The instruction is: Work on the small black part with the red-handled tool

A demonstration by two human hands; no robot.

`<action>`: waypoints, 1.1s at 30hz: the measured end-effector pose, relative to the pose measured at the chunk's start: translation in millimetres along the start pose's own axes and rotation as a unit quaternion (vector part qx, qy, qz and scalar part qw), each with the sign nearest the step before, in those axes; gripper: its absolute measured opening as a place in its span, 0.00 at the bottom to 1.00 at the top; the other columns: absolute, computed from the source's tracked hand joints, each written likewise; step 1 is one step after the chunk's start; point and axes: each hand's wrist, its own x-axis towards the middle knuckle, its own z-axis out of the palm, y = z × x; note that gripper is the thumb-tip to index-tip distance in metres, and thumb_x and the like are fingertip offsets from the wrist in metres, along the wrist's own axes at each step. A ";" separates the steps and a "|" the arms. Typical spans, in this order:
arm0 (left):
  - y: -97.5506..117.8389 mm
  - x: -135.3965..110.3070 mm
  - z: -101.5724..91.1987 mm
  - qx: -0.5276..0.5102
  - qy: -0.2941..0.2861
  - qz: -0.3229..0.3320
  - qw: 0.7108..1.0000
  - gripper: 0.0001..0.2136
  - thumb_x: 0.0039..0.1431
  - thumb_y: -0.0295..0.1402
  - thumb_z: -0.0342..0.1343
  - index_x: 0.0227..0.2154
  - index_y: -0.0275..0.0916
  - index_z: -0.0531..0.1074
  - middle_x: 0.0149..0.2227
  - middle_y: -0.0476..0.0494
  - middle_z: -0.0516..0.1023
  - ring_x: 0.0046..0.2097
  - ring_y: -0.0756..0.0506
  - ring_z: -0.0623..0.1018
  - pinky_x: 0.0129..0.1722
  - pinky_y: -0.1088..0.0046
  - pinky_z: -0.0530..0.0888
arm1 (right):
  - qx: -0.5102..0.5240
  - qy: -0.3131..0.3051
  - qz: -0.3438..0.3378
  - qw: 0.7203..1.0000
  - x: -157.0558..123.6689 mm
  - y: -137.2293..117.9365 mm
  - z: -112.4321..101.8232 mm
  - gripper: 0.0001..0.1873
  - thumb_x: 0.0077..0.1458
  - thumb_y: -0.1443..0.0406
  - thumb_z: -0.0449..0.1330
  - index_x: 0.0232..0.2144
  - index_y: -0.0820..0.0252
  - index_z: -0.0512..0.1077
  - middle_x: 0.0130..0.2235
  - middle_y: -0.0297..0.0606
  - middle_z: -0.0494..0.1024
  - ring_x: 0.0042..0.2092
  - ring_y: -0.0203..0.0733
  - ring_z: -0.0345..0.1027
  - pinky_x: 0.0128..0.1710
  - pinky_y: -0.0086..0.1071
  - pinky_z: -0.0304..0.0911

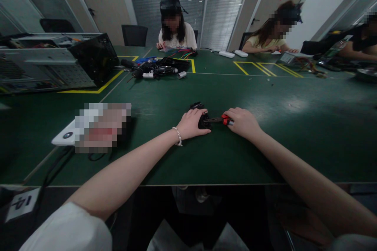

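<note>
My left hand [193,124] is closed around a small black part [204,120] on the green table, its thumb stretched along the near side. What kind of part it is does not show clearly, since my fingers cover some of it. My right hand [244,122] grips long-nose pliers [225,119] by their red handles. Their dark jaws point left and reach the black part; whether they bite on it is too small to tell. A further black piece [196,105] shows just beyond my left fingers.
An open computer case [59,62] lies at the far left. Nearer stands a white device [65,136], partly blurred, with a cable. Black cables and a power drill [137,71] lie ahead. Across the green table [282,137], a person [176,27] and other people sit working.
</note>
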 end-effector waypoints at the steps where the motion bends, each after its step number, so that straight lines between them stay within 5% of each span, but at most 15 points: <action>1: -0.1 0.0 0.1 0.001 0.000 0.001 1.000 0.33 0.48 0.47 0.60 0.56 0.41 0.59 0.55 0.39 0.66 0.57 0.36 0.65 0.54 0.55 0.64 | -0.004 0.004 -0.004 1.000 0.1 0.0 -0.5 0.13 0.48 0.68 0.55 0.37 0.61 0.73 0.36 0.43 0.76 0.36 0.45 0.65 0.33 0.35 0.55; 33: 3.3 -0.8 -2.9 0.007 -0.012 -0.006 1.000 0.34 0.49 0.46 0.60 0.57 0.39 0.58 0.56 0.38 0.65 0.57 0.36 0.65 0.55 0.55 0.64 | 0.003 -0.002 0.001 1.000 -0.3 1.1 0.9 0.13 0.48 0.68 0.54 0.37 0.61 0.73 0.37 0.42 0.76 0.37 0.44 0.65 0.34 0.35 0.55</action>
